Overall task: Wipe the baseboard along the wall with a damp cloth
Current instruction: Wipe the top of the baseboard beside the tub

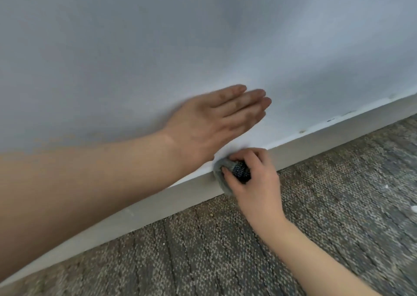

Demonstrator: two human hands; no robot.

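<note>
WIPING DOWN: A person's right hand [255,183] presses a bunched cloth [219,168] onto the baseboard [158,203], just off frame centre toward 5 o'clock, fingers and thumb curled round the wad. The left hand [214,122] lies flat on the wall [203,36] at approx. 11 o'clock of the cloth, fingers straight and close together, tips pointing to 2 o'clock. The baseboard runs from 8 o'clock to 2 o'clock btwn wall and carpet [327,205]; dark specks dot its top edge toward 2 o'clock.

Handling, by the look of it: the cloth is soft, light and squashable, grey fabric w/ a darker mesh-like patch showing btwn the fingers. Nothing to break, but a wet wad may slip or unfold, so it is prob. best kept bunched in the palm, fingertips on top, its face pushed flat to the board. Dampness can't be told here. The baseboard looks stiff and fixed and should take firm pressure.
</note>
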